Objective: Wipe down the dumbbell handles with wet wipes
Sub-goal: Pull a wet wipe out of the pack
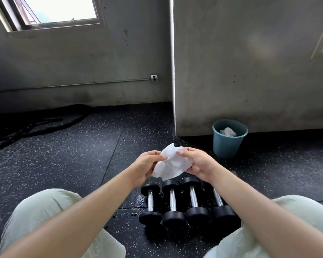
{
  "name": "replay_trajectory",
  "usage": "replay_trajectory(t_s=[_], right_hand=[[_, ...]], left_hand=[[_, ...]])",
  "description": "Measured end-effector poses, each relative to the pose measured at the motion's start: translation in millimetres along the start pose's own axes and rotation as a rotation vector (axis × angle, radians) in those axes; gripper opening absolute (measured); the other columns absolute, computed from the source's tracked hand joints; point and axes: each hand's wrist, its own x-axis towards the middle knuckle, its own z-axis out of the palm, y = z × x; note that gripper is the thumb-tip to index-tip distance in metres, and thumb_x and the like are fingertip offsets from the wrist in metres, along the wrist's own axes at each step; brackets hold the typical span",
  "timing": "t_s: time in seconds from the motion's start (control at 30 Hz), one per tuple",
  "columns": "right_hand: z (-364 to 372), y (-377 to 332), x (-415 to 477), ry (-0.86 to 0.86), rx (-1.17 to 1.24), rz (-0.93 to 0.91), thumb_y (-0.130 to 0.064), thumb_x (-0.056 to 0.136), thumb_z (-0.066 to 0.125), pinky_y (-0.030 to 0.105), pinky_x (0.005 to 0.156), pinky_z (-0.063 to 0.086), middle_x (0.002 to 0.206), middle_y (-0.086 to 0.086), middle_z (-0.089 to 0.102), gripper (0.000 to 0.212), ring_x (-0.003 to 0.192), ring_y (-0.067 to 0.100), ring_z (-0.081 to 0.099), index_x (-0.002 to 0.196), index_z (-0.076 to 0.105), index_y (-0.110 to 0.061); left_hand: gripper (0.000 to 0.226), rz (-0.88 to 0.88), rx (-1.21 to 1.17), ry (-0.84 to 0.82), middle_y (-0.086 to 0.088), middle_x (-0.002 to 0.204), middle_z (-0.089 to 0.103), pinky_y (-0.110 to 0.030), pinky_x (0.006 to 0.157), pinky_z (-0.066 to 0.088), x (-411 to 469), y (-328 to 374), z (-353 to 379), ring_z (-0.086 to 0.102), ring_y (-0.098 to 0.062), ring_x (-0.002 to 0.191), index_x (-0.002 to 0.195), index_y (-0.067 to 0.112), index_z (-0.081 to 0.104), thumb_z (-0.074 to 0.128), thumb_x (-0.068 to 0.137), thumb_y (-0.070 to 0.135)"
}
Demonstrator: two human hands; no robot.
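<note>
White wipe (171, 163) is pinched at both edges by left hand (145, 166) and right hand (198, 163), held above four dumbbells (186, 202) lined on floor (63, 164). Used wipes are seen in teal bin (228, 144).

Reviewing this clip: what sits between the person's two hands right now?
In the head view, a crumpled white wet wipe spans the gap, pinched by the left hand and the right hand, above the row of dumbbells.

No text, label, brand, number or sign can be read. No marking is legible on the dumbbells (172, 218) or bin (227, 146).
</note>
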Motion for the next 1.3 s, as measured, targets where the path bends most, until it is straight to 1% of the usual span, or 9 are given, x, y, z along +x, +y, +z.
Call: replay_trajectory(t_s=[0.1,0.27,0.43,0.67,0.8,0.9,1.03,1.2,1.3], right_hand=[[0.7,9.8,-1.2,-0.087,0.029,0.074,-0.017,0.089,0.076,0.041,0.087,0.057,0.117,0.018,0.072,0.037,0.1,0.028,0.069,0.12,0.064,-0.001],[6.7,14.4,-2.0,0.111,-0.235,0.131,0.002,0.083,0.075,0.021,0.055,0.051,0.07,0.002,0.063,0.029,0.054,0.007,0.058,0.072,0.055,-0.017],[29.5,11.0,-0.2,0.29,-0.214,-0.047,0.006,0.079,0.063,0.024,0.052,0.048,0.08,0.01,0.057,0.02,0.065,0.016,0.054,0.092,0.06,-0.008],[54.3,9.4,4.5,0.418,-0.227,-0.083,0.007,0.07,0.062,0.031,0.055,0.043,0.07,0.008,0.051,0.023,0.059,0.018,0.048,0.075,0.051,-0.013],[62.6,1.2,5.8,0.259,0.042,-0.063,-0.014,0.087,0.069,0.029,0.06,0.053,0.075,0.01,0.057,0.008,0.059,0.016,0.055,0.086,0.062,-0.01],[65.6,-4.4,1.4,0.148,0.31,-0.064,-0.023,0.098,0.057,0.031,0.068,0.063,0.079,0.017,0.067,0.027,0.072,0.026,0.071,0.096,0.062,0.003],[60.6,-3.5,-3.0,0.059,0.431,-0.083,-0.016,0.1,0.047,0.041,0.086,0.061,0.105,0.03,0.066,0.031,0.092,0.037,0.072,0.11,0.061,0.011],[53.0,3.4,5.1,0.369,-0.294,-0.239,-0.013,0.094,0.062,0.031,0.077,0.06,0.104,0.014,0.074,0.012,0.086,0.017,0.071,0.103,0.069,-0.011],[50.4,6.3,5.1,0.216,-0.362,-0.058,-0.026,0.088,0.078,0.032,0.08,0.061,0.11,0.008,0.072,0.031,0.096,0.02,0.072,0.114,0.063,-0.015]], left_hand=[[0.017,0.01,-0.054,0.088,-0.014,0.094,0.072,-0.033,0.055,0.051,1.3,-3.5,-2.4,0.068,-0.026,0.071,0.095,0.011,0.066,0.08,0.085,0.01],[0.032,0.081,-0.003,0.232,-0.008,0.089,0.073,-0.031,0.06,0.052,3.3,-13.4,-7.5,0.065,-0.021,0.075,0.095,0.008,0.07,0.092,0.076,0.021],[0.038,0.105,0.065,0.331,-0.002,0.082,0.069,-0.02,0.06,0.045,0.8,-25.2,-3.4,0.057,-0.013,0.071,0.101,0.0,0.072,0.09,0.079,0.025],[0.021,0.369,0.394,0.551,0.005,0.073,0.056,-0.026,0.062,0.041,-4.3,-27.2,15.1,0.047,-0.01,0.064,0.083,0.013,0.058,0.077,0.089,0.018],[0.013,0.385,0.339,0.498,0.0,0.084,0.069,-0.03,0.071,0.052,-5.5,-23.3,18.4,0.06,-0.011,0.074,0.089,0.018,0.066,0.077,0.084,0.013],[0.005,0.358,0.169,0.383,-0.004,0.09,0.073,-0.036,0.073,0.052,-8.5,-20.9,17.7,0.064,-0.017,0.081,0.096,0.016,0.071,0.07,0.091,0.018],[0.042,0.247,-0.021,0.335,-0.009,0.108,0.076,-0.049,0.091,0.056,-8.5,-19.4,12.0,0.072,-0.031,0.104,0.108,0.018,0.072,0.08,0.082,0.049],[0.02,0.171,-0.129,0.379,-0.015,0.114,0.075,-0.046,0.093,0.057,-1.0,-21.4,5.7,0.073,-0.027,0.099,0.112,0.006,0.069,0.074,0.096,0.015],[0.016,0.116,-0.228,0.32,-0.017,0.112,0.074,-0.035,0.075,0.061,-1.6,-15.8,4.6,0.072,-0.023,0.091,0.112,0.003,0.064,0.067,0.101,0.014]])
